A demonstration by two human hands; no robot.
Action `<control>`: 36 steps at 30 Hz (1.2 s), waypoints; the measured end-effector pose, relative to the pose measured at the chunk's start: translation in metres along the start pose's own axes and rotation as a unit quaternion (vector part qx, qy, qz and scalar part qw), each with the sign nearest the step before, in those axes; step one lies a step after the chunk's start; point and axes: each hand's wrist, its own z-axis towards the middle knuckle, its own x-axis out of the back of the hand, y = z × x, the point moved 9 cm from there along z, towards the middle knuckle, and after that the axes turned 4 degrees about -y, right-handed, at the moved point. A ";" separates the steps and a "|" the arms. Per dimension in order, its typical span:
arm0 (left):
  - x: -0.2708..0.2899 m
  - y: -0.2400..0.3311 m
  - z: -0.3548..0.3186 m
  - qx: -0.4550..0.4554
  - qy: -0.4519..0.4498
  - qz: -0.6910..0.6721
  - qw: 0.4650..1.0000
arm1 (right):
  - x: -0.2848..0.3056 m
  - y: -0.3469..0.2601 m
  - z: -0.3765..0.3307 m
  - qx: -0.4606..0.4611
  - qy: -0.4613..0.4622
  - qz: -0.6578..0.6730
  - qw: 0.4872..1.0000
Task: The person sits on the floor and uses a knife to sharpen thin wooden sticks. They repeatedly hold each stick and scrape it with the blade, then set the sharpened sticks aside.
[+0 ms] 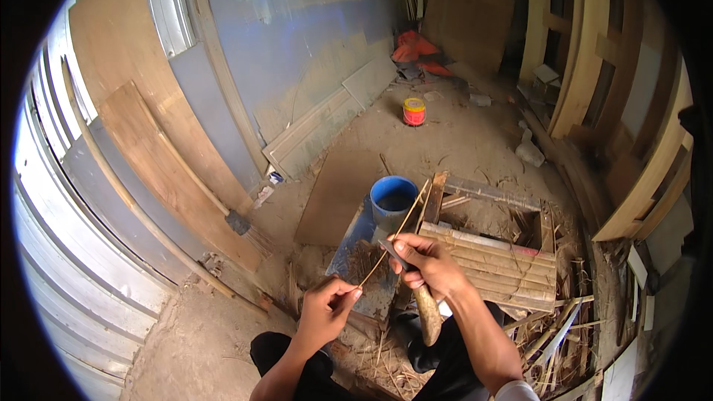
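My left hand (325, 308) pinches the lower end of a thin bamboo strip (372, 270) between thumb and fingertips. The strip slants up and away to the right, passing my right hand (434, 266). In that hand is a knife (428, 317), its pale wooden handle hanging down below the palm and its short dark blade pointing up to the left. The blade lies against the strip, with my right thumb close beside it. Just beyond my hands stands a blue round container (394, 184). To the right is a low wooden frame with bamboo slats (501, 263).
Bamboo scraps (553, 341) litter the floor at right. A worn blue board (343, 252) lies under the container. Farther off stand a red can with yellow lid (414, 113) and orange cloth (416, 48). A broom (238, 221) and long pole (137, 215) lean at left.
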 end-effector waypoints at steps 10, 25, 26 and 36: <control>0.038 0.068 0.010 -0.067 0.012 0.180 0.981 | 0.082 -0.036 0.019 0.114 0.061 0.070 0.989; -0.002 -0.030 0.111 -0.008 -0.001 0.018 1.000 | 0.048 0.012 0.035 0.035 0.118 0.030 0.992; -0.007 -0.027 0.108 -0.031 -0.010 0.025 0.999 | 0.049 0.020 0.032 -0.013 0.129 0.039 0.991; 0.009 0.006 0.071 -0.032 -0.002 0.116 0.993 | 0.049 0.011 0.029 0.015 0.115 0.032 0.993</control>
